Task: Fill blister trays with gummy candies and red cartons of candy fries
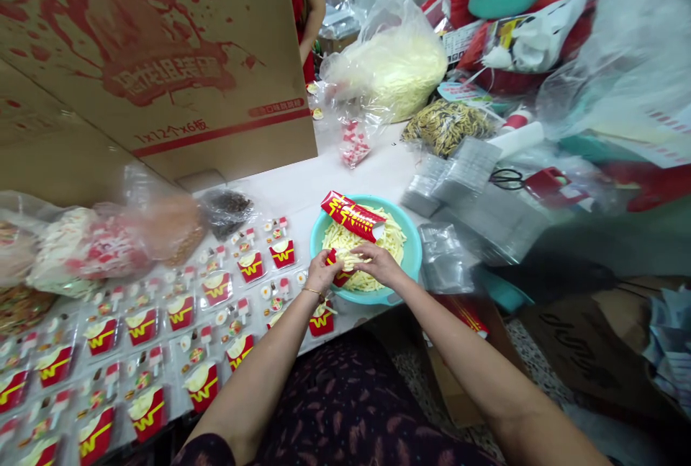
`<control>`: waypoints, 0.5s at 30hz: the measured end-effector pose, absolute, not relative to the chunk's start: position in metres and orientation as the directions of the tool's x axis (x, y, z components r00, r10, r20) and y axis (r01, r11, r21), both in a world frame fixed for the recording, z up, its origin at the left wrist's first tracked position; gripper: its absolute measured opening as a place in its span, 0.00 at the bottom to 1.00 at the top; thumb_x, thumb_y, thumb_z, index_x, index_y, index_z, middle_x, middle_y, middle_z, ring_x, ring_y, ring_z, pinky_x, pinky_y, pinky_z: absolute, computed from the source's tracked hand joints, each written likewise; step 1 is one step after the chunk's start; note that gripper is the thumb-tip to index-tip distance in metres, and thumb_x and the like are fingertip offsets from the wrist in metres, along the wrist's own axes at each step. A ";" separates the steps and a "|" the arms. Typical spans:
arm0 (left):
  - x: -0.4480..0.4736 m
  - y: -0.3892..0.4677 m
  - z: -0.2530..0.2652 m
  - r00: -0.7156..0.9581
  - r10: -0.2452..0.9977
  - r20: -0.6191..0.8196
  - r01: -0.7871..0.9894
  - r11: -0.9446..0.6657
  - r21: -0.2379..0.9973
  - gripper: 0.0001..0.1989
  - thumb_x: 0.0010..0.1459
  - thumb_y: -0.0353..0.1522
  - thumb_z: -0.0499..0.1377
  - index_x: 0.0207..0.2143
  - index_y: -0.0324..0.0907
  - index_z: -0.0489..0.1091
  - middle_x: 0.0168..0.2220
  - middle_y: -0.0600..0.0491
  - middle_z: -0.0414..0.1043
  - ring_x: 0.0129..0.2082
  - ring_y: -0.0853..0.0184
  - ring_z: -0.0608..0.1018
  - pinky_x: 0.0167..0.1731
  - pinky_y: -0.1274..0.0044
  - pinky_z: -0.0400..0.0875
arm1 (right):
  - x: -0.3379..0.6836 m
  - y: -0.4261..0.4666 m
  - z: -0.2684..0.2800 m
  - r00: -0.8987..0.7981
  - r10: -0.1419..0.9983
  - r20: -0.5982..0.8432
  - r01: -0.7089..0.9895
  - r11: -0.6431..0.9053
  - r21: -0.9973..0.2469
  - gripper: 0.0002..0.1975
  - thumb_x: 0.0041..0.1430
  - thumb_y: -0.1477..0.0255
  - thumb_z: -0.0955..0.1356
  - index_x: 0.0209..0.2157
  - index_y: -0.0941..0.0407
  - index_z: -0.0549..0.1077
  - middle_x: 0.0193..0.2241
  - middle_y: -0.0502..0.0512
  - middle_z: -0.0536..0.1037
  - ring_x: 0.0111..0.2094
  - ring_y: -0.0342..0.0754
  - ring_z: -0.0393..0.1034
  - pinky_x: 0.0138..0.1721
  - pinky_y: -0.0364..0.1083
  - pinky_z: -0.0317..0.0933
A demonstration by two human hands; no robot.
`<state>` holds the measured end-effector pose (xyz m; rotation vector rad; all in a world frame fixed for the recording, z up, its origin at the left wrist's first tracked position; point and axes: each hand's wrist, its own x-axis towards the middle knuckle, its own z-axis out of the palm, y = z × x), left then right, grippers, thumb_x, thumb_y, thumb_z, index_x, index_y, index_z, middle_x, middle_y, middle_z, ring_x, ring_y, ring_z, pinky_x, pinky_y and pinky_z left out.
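My left hand (322, 274) is closed around a small red and yellow fries carton (343, 278) over the near side of a turquoise basin (414, 253). The basin holds many pale yellow fry-shaped sticks (396, 241). My right hand (381, 269) is beside the left one, fingers closed on some of these sticks at the carton's mouth. A stack of flattened red and yellow cartons (353, 216) rests on the sticks behind my hands. Filled fries cartons (283, 253) lie in rows to the left, each with small pieces beside it.
A tall cardboard box (232, 84) stands at the back left. Bags of small pieces (111, 239) line the left. At the back is a large clear bag of pale sticks (402, 66). Clear plastic packs (445, 257) and black-handled scissors (506, 178) lie right. Another person's arm (312, 9) shows behind the box.
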<state>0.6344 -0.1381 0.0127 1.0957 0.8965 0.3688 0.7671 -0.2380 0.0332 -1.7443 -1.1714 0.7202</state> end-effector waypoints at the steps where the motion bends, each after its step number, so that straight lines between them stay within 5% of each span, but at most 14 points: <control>1: 0.634 -0.138 0.013 0.619 0.649 -0.442 0.153 0.452 0.879 0.21 0.34 0.34 0.65 0.34 0.40 0.66 0.30 0.55 0.73 0.29 0.67 0.75 0.35 0.71 0.69 | 0.766 -0.238 0.033 0.414 0.910 0.001 0.415 -0.188 -0.890 0.11 0.44 0.76 0.70 0.34 0.57 0.74 0.32 0.53 0.72 0.34 0.44 0.67 0.36 0.44 0.62; 8: 0.631 -0.142 0.014 0.650 0.626 -0.432 0.147 0.454 0.879 0.20 0.33 0.36 0.66 0.32 0.38 0.68 0.28 0.54 0.73 0.29 0.67 0.74 0.35 0.72 0.69 | 0.759 -0.235 0.043 0.250 0.968 0.022 0.572 -0.130 -0.810 0.08 0.44 0.80 0.68 0.28 0.56 0.76 0.29 0.53 0.72 0.32 0.44 0.67 0.35 0.43 0.61; 15: 0.614 -0.128 0.010 0.536 0.688 -0.488 0.152 0.490 0.858 0.18 0.32 0.33 0.66 0.29 0.37 0.68 0.24 0.56 0.72 0.25 0.69 0.73 0.31 0.74 0.68 | 0.779 -0.245 0.031 0.515 0.844 -0.151 0.164 -0.270 -0.949 0.06 0.43 0.74 0.68 0.28 0.58 0.75 0.22 0.49 0.72 0.21 0.40 0.65 0.25 0.42 0.62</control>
